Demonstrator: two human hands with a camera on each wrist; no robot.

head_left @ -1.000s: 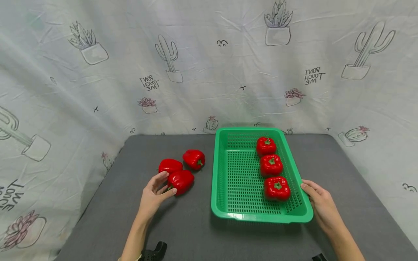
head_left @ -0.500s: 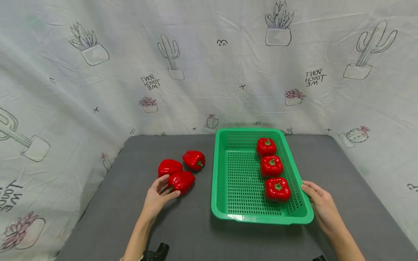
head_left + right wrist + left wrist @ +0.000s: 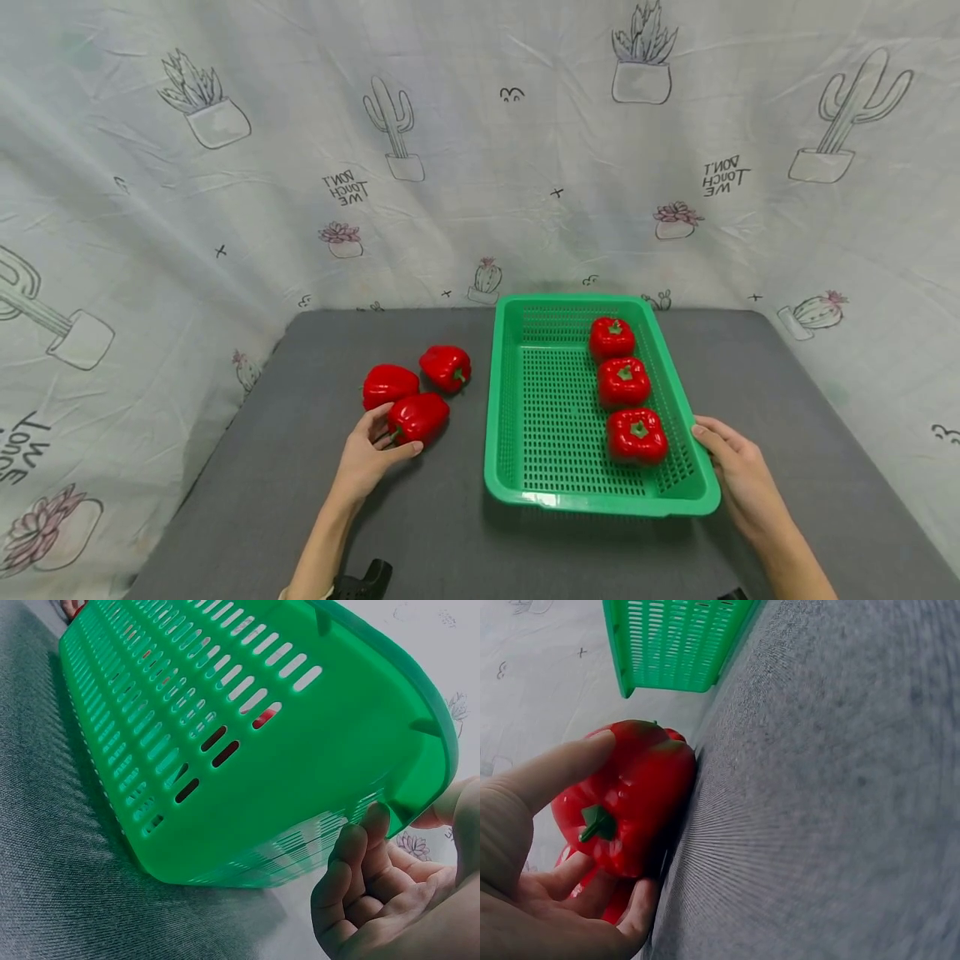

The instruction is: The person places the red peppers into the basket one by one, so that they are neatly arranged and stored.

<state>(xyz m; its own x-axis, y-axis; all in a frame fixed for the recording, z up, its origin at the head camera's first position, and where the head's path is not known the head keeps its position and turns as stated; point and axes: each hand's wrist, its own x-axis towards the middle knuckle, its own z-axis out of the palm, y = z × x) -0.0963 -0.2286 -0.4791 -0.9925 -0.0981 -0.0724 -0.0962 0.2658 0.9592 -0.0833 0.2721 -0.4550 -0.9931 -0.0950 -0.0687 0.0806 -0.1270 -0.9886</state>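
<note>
Nearest us on the grey table (image 3: 442,542), our right grip (image 3: 742,471) holds the right rim of the green basket (image 3: 600,501), thumb over the edge and fingers curled below. To the basket's left, our left grip (image 3: 366,458) grasps the front red pepper (image 3: 420,417) around its stem end, thumb against its side. Just behind we see two more peppers (image 3: 446,367) lying loose. Inside the basket, three upright peppers (image 3: 624,381) line the right wall. Beyond hangs a cactus-print cloth (image 3: 480,167).
</note>
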